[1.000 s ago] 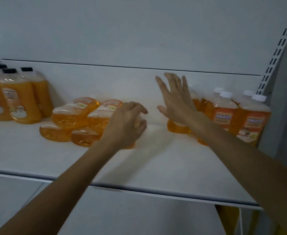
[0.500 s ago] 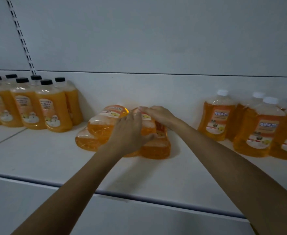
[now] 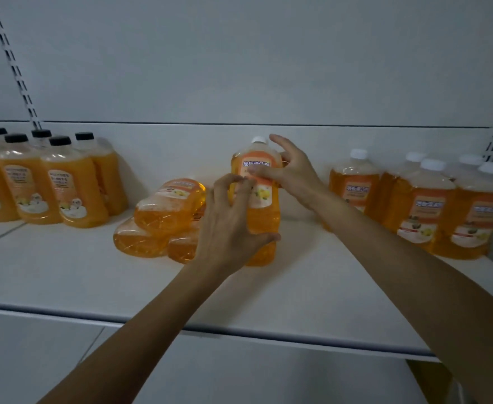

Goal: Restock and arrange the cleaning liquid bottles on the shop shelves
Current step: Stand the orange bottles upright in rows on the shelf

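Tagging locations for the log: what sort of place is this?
Likely a shop: white shelf with slotted uprights, rows of identical labelled orange bottles.

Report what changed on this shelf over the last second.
The right hand swung left from the white-capped bottles to the pile of lying bottles, joining the left hand. Together they took one bottle from the pile and raised it upright. The left hand grips its lower body, the right its shoulder. The rest of the pile, the black-capped bottles and the shelf stayed put.
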### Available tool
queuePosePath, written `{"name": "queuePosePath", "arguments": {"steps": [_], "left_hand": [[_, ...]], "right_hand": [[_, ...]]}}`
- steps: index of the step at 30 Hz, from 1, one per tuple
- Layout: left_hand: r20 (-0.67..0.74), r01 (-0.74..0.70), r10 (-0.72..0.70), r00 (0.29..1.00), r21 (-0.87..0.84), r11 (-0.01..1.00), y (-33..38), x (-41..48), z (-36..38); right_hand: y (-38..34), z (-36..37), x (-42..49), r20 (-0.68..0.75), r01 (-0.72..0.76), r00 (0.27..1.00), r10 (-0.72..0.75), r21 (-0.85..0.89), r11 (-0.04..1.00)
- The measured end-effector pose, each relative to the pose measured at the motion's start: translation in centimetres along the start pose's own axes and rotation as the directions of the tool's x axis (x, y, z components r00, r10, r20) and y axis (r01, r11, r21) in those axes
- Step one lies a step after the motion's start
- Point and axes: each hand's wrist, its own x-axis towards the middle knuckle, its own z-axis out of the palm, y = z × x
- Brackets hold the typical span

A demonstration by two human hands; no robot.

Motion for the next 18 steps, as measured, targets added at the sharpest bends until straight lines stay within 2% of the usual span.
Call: {"name": "queuePosePath", "arguments": {"steps": [4, 7, 9, 12, 15, 18], "left_hand": [[0.071, 0.063, -0.056, 0.996, -0.102, 0.993, 3.4, -0.1, 1.6], [0.097, 0.050, -0.021, 0.995, -0.308, 0.950, 5.8, -0.4, 3.4], [0.124, 0.049, 0.017, 0.992, -0.508, 0.860, 7.5, -0.6, 4.2], [0.209, 0.057, 0.161, 0.964, -0.761, 0.647, 9.7, -1.4, 4.9], [0.252, 0.076, 0.241, 0.937, -0.823, 0.563, 10.7, -2.3, 6.4], [0.314, 0.110, 0.260, 0.913, -0.803, 0.585, 11.2, -3.1, 7.8]], "right_hand": [[-1.0, -4.0, -2.4, -0.053, 0.100, 0.993, -0.104, -0.073, 0.992], [-1.8, -6.9, -4.2, -0.051, 0.178, 0.981, -0.186, -0.137, 0.974], [-2.2, -9.1, -5.5, -0.045, 0.203, 0.976, -0.214, -0.179, 0.963], [-2.2, -12.2, -7.7, -0.039, 0.189, 0.978, -0.204, -0.236, 0.953], [-1.1, -14.1, -9.9, -0.007, 0.142, 0.989, -0.148, -0.235, 0.962], [0.1, -14.9, -11.3, 0.033, 0.132, 0.991, -0.127, -0.305, 0.943]]}}
